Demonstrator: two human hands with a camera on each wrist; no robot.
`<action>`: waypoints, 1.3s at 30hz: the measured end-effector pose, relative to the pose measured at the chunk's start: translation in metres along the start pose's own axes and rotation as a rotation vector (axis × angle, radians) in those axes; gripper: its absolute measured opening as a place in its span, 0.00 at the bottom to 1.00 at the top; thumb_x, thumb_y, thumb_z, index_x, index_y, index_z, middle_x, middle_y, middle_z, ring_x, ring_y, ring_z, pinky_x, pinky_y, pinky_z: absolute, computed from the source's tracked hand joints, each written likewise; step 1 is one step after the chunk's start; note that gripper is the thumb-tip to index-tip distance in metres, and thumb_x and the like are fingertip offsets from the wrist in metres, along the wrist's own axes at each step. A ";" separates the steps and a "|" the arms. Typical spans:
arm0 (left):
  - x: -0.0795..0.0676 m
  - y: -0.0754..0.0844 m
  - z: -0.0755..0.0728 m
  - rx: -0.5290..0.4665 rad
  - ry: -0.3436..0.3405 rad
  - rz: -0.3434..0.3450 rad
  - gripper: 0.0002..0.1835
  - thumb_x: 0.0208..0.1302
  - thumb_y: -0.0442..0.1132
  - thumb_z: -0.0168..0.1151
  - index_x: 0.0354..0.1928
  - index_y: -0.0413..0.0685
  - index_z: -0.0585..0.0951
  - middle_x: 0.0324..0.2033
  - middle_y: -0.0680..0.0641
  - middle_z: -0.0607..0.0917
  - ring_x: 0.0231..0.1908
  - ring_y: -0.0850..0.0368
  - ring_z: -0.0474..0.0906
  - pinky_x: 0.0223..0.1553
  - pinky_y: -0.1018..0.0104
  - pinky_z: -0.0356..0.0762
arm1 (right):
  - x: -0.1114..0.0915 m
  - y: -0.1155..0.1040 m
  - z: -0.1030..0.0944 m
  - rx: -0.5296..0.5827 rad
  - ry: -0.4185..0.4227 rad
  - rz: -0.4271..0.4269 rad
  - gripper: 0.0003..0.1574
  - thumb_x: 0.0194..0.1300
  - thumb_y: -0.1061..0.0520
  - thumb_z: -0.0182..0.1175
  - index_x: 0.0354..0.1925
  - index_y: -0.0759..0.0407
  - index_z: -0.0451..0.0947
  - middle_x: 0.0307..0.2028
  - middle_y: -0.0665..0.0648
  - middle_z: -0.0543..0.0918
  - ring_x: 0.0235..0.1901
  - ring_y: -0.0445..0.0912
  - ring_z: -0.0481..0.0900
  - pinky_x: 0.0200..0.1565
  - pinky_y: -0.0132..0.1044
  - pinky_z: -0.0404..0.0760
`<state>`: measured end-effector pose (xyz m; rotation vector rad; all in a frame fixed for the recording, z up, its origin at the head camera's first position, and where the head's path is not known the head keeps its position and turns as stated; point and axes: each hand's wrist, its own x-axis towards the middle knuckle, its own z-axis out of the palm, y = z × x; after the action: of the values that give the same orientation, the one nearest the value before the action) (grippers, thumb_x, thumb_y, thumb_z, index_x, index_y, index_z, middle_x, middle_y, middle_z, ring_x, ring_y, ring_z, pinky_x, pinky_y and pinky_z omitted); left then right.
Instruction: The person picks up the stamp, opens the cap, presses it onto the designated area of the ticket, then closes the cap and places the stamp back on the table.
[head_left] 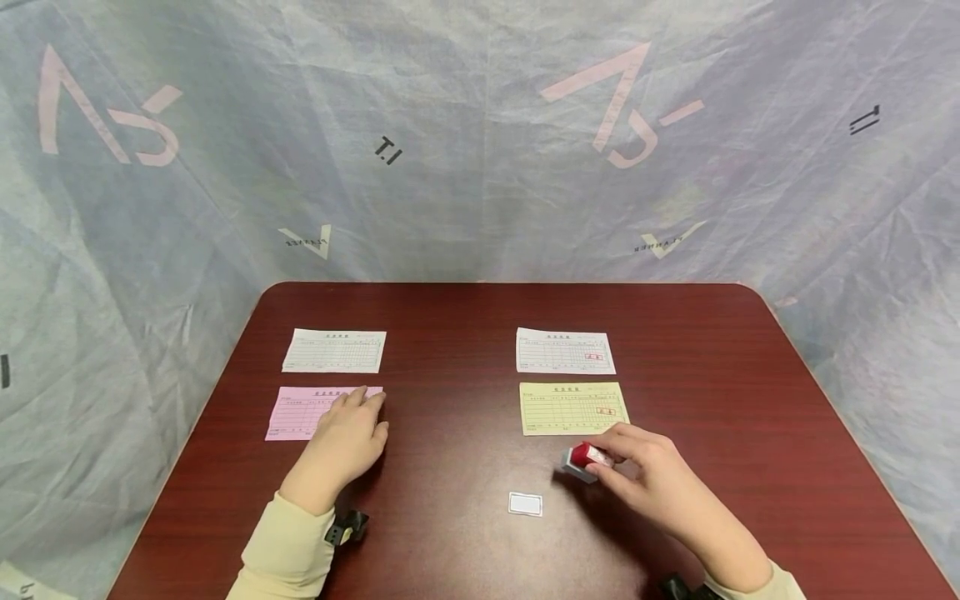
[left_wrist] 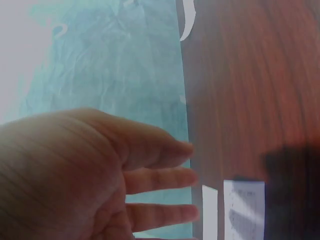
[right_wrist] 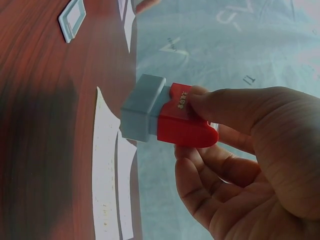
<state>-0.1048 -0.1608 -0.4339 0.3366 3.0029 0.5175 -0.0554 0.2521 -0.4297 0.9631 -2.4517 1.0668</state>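
A red and grey rubber stamp [right_wrist: 182, 115] is pinched between the thumb and fingers of my right hand [head_left: 648, 467], above the table just in front of the yellow form [head_left: 562, 408]. That form bears a red stamped mark near its right side. My left hand [head_left: 348, 433], fingers extended, lies over the right part of the pink form [head_left: 292, 412] and hides some of it. In the left wrist view its fingers look straight and hold nothing. The stamp's flat grey-rimmed cap [head_left: 525, 504] lies on the table between the hands, towards the front.
Behind the pink form lies a white form [head_left: 333, 351] with no red mark. Another white form [head_left: 565, 351], marked in red, lies behind the yellow one. The reddish-brown table [head_left: 450, 417] ends at a printed grey cloth [head_left: 480, 167] hanging at the back and sides.
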 end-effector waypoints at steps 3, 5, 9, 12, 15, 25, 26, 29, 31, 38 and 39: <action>-0.001 -0.006 -0.004 0.005 -0.030 -0.035 0.24 0.68 0.37 0.59 0.63 0.29 0.76 0.64 0.22 0.69 0.64 0.18 0.61 0.60 0.27 0.61 | -0.001 0.000 0.000 0.000 -0.002 0.004 0.23 0.50 0.69 0.77 0.45 0.56 0.86 0.34 0.42 0.80 0.30 0.36 0.77 0.32 0.26 0.76; -0.002 -0.010 -0.006 0.013 -0.054 -0.058 0.25 0.68 0.37 0.58 0.63 0.28 0.75 0.64 0.21 0.68 0.64 0.18 0.60 0.60 0.27 0.60 | -0.001 0.000 0.000 0.000 -0.002 0.007 0.23 0.50 0.69 0.77 0.45 0.56 0.86 0.34 0.42 0.80 0.30 0.36 0.77 0.32 0.26 0.76; -0.005 -0.020 -0.011 0.031 -0.087 -0.096 0.25 0.69 0.37 0.56 0.62 0.27 0.74 0.64 0.20 0.67 0.64 0.18 0.60 0.59 0.27 0.61 | -0.001 0.000 0.000 0.006 -0.002 0.013 0.23 0.50 0.69 0.76 0.45 0.56 0.87 0.34 0.42 0.81 0.30 0.36 0.78 0.32 0.28 0.77; -0.008 -0.029 -0.012 0.036 -0.109 -0.122 0.24 0.69 0.34 0.52 0.62 0.25 0.74 0.63 0.19 0.67 0.63 0.18 0.62 0.58 0.26 0.62 | -0.001 0.001 0.001 0.015 -0.002 0.003 0.23 0.50 0.70 0.76 0.45 0.57 0.86 0.34 0.42 0.81 0.30 0.36 0.78 0.32 0.28 0.77; -0.012 -0.038 -0.015 0.034 -0.111 -0.136 0.23 0.68 0.32 0.50 0.60 0.22 0.74 0.62 0.18 0.68 0.61 0.18 0.65 0.56 0.27 0.65 | -0.001 0.002 0.002 0.021 -0.003 -0.013 0.23 0.50 0.70 0.76 0.45 0.57 0.86 0.34 0.43 0.81 0.30 0.36 0.77 0.32 0.27 0.76; -0.016 -0.061 -0.023 0.025 -0.145 -0.167 0.11 0.60 0.28 0.50 0.35 0.26 0.79 0.34 0.34 0.77 0.38 0.34 0.78 0.40 0.37 0.76 | -0.002 0.003 0.001 0.022 -0.005 -0.007 0.23 0.49 0.71 0.76 0.45 0.56 0.86 0.34 0.43 0.81 0.30 0.37 0.78 0.33 0.24 0.75; -0.017 -0.063 -0.023 0.022 -0.153 -0.171 0.11 0.60 0.28 0.50 0.34 0.25 0.79 0.32 0.35 0.76 0.36 0.35 0.77 0.39 0.37 0.76 | -0.002 0.003 0.000 0.021 -0.005 -0.005 0.23 0.49 0.70 0.76 0.45 0.56 0.86 0.34 0.43 0.81 0.30 0.37 0.78 0.33 0.24 0.75; -0.018 -0.068 -0.020 0.017 -0.155 -0.163 0.11 0.61 0.29 0.51 0.33 0.23 0.79 0.30 0.36 0.76 0.35 0.36 0.77 0.41 0.39 0.76 | -0.002 0.003 0.000 0.020 -0.008 -0.003 0.23 0.50 0.70 0.76 0.45 0.56 0.86 0.35 0.43 0.81 0.30 0.36 0.78 0.33 0.24 0.75; -0.019 -0.069 -0.019 0.020 -0.148 -0.150 0.12 0.62 0.29 0.52 0.34 0.21 0.78 0.30 0.35 0.76 0.36 0.35 0.77 0.44 0.39 0.75 | -0.001 0.003 0.000 0.022 -0.008 -0.004 0.23 0.50 0.70 0.76 0.45 0.55 0.86 0.34 0.43 0.81 0.30 0.36 0.78 0.33 0.24 0.75; -0.020 -0.067 -0.014 0.024 -0.112 -0.140 0.13 0.65 0.31 0.54 0.36 0.21 0.78 0.32 0.34 0.76 0.38 0.34 0.76 0.46 0.39 0.74 | -0.001 0.003 -0.001 0.040 -0.009 0.007 0.23 0.50 0.71 0.76 0.45 0.56 0.86 0.35 0.44 0.81 0.30 0.37 0.78 0.33 0.24 0.76; -0.020 -0.067 -0.014 0.025 -0.111 -0.143 0.13 0.65 0.31 0.54 0.37 0.21 0.78 0.33 0.33 0.76 0.38 0.34 0.76 0.46 0.39 0.74 | -0.001 0.003 -0.001 0.042 -0.011 0.008 0.23 0.51 0.71 0.76 0.45 0.56 0.86 0.35 0.44 0.81 0.30 0.37 0.78 0.33 0.24 0.76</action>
<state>-0.1004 -0.2312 -0.4425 0.1456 2.8998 0.4335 -0.0569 0.2545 -0.4307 0.9755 -2.4525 1.1232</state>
